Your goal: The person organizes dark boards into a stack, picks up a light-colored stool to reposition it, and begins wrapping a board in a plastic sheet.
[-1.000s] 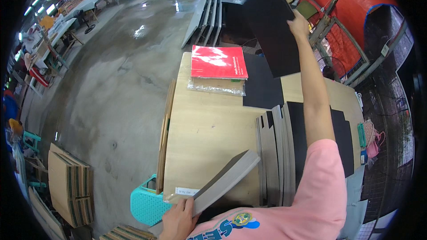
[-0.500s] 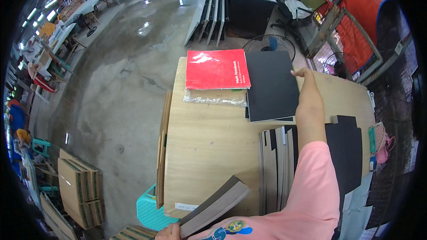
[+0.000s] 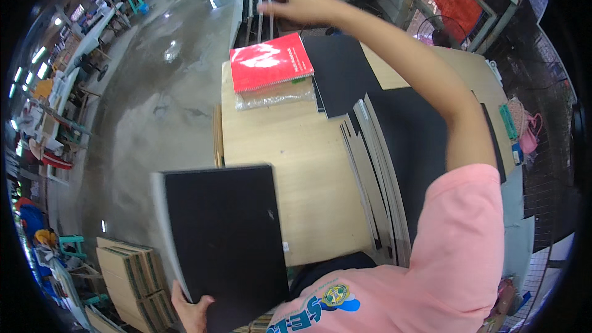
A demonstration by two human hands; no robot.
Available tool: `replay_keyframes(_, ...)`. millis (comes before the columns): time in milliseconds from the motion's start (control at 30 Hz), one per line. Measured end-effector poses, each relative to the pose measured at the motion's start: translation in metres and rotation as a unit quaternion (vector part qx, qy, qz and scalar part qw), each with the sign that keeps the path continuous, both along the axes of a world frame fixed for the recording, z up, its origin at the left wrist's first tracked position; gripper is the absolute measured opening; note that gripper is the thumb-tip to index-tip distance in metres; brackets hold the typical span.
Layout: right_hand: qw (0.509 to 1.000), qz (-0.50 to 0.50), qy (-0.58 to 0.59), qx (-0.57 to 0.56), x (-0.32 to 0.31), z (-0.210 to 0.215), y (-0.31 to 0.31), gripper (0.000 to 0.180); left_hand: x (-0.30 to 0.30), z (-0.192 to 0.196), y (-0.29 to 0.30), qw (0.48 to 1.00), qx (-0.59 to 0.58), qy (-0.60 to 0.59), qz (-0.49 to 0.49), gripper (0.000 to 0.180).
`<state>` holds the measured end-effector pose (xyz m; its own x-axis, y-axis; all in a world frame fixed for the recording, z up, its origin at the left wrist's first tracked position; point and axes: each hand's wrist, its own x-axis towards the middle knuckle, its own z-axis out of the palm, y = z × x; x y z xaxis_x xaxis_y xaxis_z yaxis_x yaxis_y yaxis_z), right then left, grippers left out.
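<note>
In my left hand [image 3: 192, 309] is a stack of black boards [image 3: 228, 234] with pale edges. My fingers grip its lower left corner, and its black face is turned up over the table's near left side. My right hand [image 3: 299, 3] is raised beyond the far edge of the table, fingers apart, with nothing seen in it. Just below that hand lies a red spiral notebook [image 3: 271, 61] on a plastic-wrapped pack [image 3: 274, 94]. A black board [image 3: 345, 74] lies flat beside the notebook.
Grey-edged boards [image 3: 376, 185] stand on the wooden table [image 3: 308, 160], with black sheets [image 3: 410, 129] to their right. Tall panels [image 3: 251, 6] lean beyond the far edge. Bundled cardboard [image 3: 132, 280] stands on the floor at lower left.
My left hand has lifted its stack of boards and turned the black face up. My right hand has left the black board's edge and moved up and left over the notebook. The view has shifted.
</note>
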<state>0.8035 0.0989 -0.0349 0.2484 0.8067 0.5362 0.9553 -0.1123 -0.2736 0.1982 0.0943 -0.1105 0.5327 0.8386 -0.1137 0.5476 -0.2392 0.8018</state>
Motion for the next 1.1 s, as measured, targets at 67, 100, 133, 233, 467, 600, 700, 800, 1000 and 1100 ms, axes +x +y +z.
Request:
replay_keyframes(67, 0.979, 0.041, 0.131, -0.15, -0.079, -0.023, -0.052, 0.057, 0.011, -0.013, -0.025, 0.985, -0.028, -0.131, 0.108, 0.085)
replay_keyframes(100, 0.956, 0.032, 0.207, -0.206, -0.118, -0.043, -0.087, 0.062, 0.016, -0.018, -0.033, 0.967, -0.041, -0.192, 0.159, 0.092)
replay_keyframes(133, 0.935, 0.123, 0.274, -0.186, -0.161, -0.048, -0.117, 0.071, 0.01, -0.036, -0.031, 0.961, -0.045, -0.23, 0.146, 0.099)
replay_keyframes(233, 0.846, -0.058, 0.427, -0.314, -0.239, -0.09, -0.189, 0.084, 0.025, -0.061, -0.026, 0.929, -0.149, -0.323, 0.105, 0.1)
replay_keyframes(467, 0.855, -0.107, 0.507, -0.024, -0.323, -0.027, -0.26, 0.077, 0.067, -0.054, -0.044, 0.797, -0.395, -0.456, 0.011, 0.057)
replay_keyframes(600, 0.863, -0.297, 0.401, 0.08, -0.306, -0.013, -0.347, 0.047, 0.133, -0.049, -0.086, 0.892, -0.302, -0.317, -0.113, 0.082)
replay_keyframes(700, 0.848, -0.401, 0.31, 0.152, -0.292, -0.002, -0.407, 0.041, 0.178, 0.007, -0.139, 0.877, -0.167, -0.323, -0.314, 0.071)
replay_keyframes(800, 0.847, -0.416, 0.29, 0.159, -0.263, 0.003, -0.488, 0.042, 0.208, 0.012, -0.172, 0.835, -0.136, -0.22, -0.486, 0.063)
replay_keyframes(1000, 0.815, -0.449, 0.355, 0.087, -0.223, 0.013, -0.538, 0.039, 0.24, 0.019, -0.208, 0.78, -0.223, -0.221, -0.541, 0.067)
replay_keyframes(1100, 0.808, -0.398, 0.434, -0.002, -0.197, 0.007, -0.521, 0.046, 0.245, 0.007, -0.196, 0.806, -0.1, -0.168, -0.559, 0.068)
